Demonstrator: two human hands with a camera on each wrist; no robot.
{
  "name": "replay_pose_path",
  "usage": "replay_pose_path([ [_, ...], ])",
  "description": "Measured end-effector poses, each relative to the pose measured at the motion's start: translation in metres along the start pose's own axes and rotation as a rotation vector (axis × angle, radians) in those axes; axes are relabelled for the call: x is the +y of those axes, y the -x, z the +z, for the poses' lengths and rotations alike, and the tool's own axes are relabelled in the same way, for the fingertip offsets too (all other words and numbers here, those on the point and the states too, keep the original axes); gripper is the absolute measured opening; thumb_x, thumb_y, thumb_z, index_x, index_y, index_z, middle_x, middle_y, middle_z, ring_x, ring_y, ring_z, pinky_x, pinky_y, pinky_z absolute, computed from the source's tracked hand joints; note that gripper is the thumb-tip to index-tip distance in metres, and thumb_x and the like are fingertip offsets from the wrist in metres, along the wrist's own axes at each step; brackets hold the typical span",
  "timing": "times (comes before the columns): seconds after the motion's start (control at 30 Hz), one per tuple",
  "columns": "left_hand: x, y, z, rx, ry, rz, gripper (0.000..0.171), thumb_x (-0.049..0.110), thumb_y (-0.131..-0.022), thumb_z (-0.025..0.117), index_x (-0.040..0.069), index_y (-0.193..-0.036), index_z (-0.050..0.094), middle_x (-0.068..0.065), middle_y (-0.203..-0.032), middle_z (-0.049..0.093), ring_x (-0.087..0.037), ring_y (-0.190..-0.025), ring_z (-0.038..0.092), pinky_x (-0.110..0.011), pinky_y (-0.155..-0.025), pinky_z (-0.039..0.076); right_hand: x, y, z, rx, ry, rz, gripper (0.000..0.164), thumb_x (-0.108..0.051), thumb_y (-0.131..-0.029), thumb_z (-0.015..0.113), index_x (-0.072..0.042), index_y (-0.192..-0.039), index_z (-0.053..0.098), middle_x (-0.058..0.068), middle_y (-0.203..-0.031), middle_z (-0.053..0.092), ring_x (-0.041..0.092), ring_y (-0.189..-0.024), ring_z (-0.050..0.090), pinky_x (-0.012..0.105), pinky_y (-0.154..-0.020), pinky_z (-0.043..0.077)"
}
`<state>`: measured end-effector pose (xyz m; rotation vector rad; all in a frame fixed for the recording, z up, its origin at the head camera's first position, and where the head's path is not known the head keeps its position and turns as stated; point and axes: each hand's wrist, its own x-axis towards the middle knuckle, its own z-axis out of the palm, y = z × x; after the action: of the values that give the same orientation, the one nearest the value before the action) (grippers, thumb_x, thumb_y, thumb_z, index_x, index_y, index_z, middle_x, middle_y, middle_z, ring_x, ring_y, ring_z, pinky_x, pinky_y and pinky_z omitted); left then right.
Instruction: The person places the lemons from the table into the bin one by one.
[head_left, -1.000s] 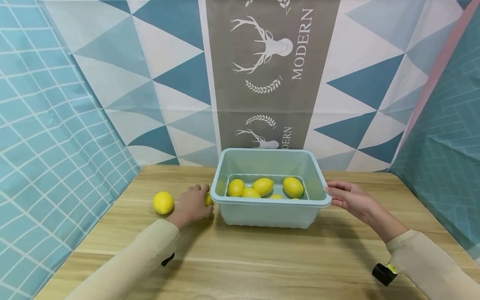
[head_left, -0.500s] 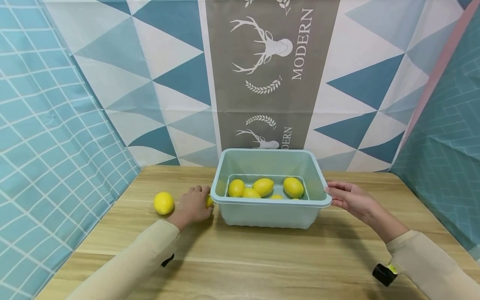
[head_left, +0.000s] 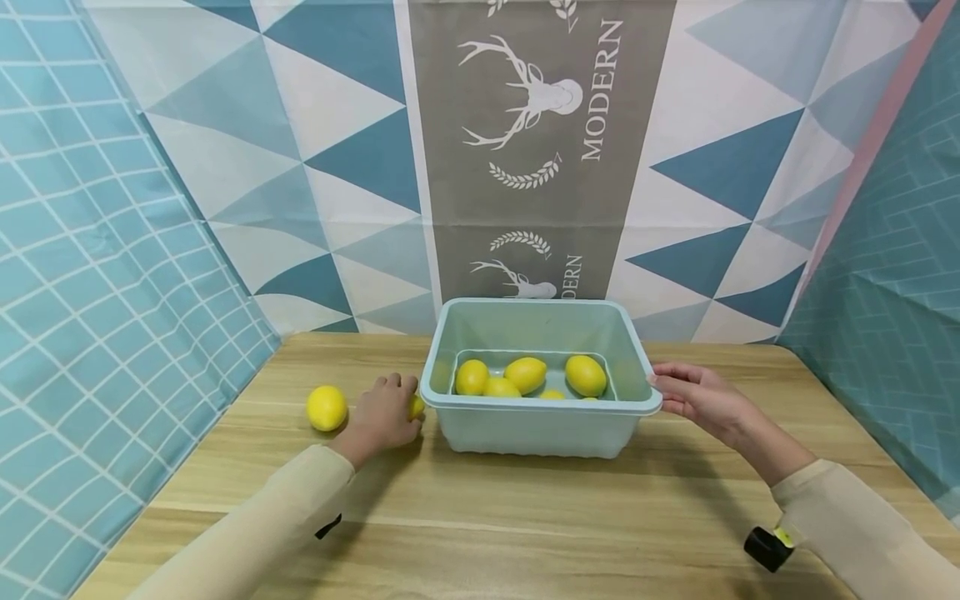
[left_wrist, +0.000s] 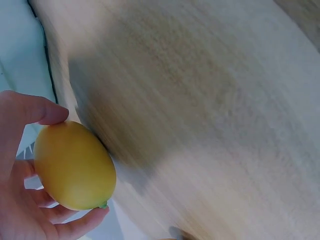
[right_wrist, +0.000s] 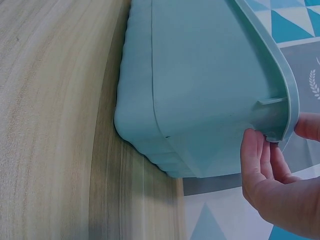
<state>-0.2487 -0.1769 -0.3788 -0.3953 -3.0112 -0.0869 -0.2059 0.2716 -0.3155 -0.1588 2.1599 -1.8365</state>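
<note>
A pale blue-green plastic bin (head_left: 540, 427) stands on the wooden table with several yellow lemons (head_left: 526, 375) inside. My left hand (head_left: 384, 414) is just left of the bin and grips a lemon (left_wrist: 75, 165) between thumb and fingers; its green tip shows in the left wrist view. In the head view that lemon is mostly hidden behind the hand. My right hand (head_left: 701, 396) pinches the bin's right rim, thumb on the outer edge and fingers (right_wrist: 252, 155) under the lip. Another lemon (head_left: 327, 408) lies on the table left of my left hand.
The wooden table (head_left: 480, 525) spreads in front of the bin. Behind it hangs a patterned cloth (head_left: 360, 183) with deer prints and triangles, close to the bin's back. Blue tiled cloth (head_left: 97, 275) lines the left side and teal cloth (head_left: 892, 275) the right.
Both hands, the bin and the lemons keep nearly the same places. The whole head view has shifted very slightly.
</note>
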Motion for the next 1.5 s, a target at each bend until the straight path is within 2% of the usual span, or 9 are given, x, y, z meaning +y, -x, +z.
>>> replay_pose_path([
  [0.47,0.000,0.001,-0.009,0.022,-0.025,0.017,0.042,0.032,-0.079,0.070,0.009,-0.110,0.053,-0.012,-0.095,0.053,-0.026,-0.082,0.046,-0.037,-0.059,0.045,-0.005,-0.003,-0.001,0.001,0.001,-0.006,0.040,-0.021,-0.098,0.055,0.001,-0.129,0.044,-0.013,-0.100,0.060,0.001,-0.088,0.064,0.017,-0.080,0.055],
  [0.67,0.000,0.005,-0.016,0.014,-0.021,0.004,0.047,0.034,-0.079,0.070,0.009,-0.115,0.054,-0.013,-0.098,0.054,-0.026,-0.083,0.047,-0.036,-0.057,0.044,-0.004,-0.002,0.001,0.011,-0.011,0.000,0.034,-0.022,-0.097,0.057,-0.003,-0.123,0.047,-0.011,-0.100,0.060,0.002,-0.087,0.064,0.016,-0.080,0.055],
  [0.9,0.001,0.010,-0.027,0.048,-0.014,0.005,0.054,0.033,-0.077,0.070,0.006,-0.122,0.056,-0.016,-0.106,0.057,-0.028,-0.087,0.050,-0.037,-0.057,0.045,0.000,-0.004,0.002,0.011,0.016,0.006,0.051,-0.022,-0.098,0.056,0.009,-0.134,0.037,-0.011,-0.102,0.059,0.001,-0.088,0.064,0.017,-0.080,0.055],
  [1.0,0.001,0.009,-0.033,0.068,-0.024,0.010,0.057,0.033,-0.076,0.070,0.006,-0.124,0.056,-0.017,-0.107,0.058,-0.027,-0.086,0.051,-0.038,-0.057,0.046,0.000,-0.003,0.002,0.011,0.029,0.003,0.052,-0.023,-0.097,0.056,0.009,-0.134,0.037,-0.012,-0.102,0.059,0.001,-0.088,0.064,0.017,-0.080,0.055],
  [1.13,0.001,0.010,-0.041,0.079,-0.028,0.011,0.055,0.032,-0.076,0.070,0.006,-0.122,0.057,-0.017,-0.104,0.057,-0.026,-0.081,0.049,-0.036,-0.054,0.044,-0.002,-0.001,0.002,0.010,0.038,0.003,0.052,-0.024,-0.097,0.056,0.009,-0.133,0.037,-0.012,-0.101,0.059,0.001,-0.088,0.064,0.017,-0.081,0.055],
  [1.37,0.002,0.011,-0.049,0.085,-0.012,-0.003,0.053,0.032,-0.077,0.069,0.007,-0.122,0.056,-0.017,-0.107,0.057,-0.027,-0.086,0.050,-0.035,-0.054,0.044,-0.003,0.001,0.002,0.007,0.038,0.002,0.051,-0.024,-0.097,0.056,0.008,-0.132,0.038,-0.012,-0.101,0.059,0.001,-0.088,0.064,0.017,-0.081,0.055],
  [1.5,0.002,0.012,-0.055,0.117,0.008,-0.010,0.050,0.030,-0.077,0.069,0.007,-0.119,0.055,-0.016,-0.105,0.056,-0.028,-0.087,0.050,-0.035,-0.057,0.045,-0.002,0.000,0.002,0.006,0.030,0.005,0.048,-0.024,-0.097,0.056,0.006,-0.132,0.040,-0.012,-0.101,0.060,0.001,-0.088,0.064,0.017,-0.081,0.055],
])
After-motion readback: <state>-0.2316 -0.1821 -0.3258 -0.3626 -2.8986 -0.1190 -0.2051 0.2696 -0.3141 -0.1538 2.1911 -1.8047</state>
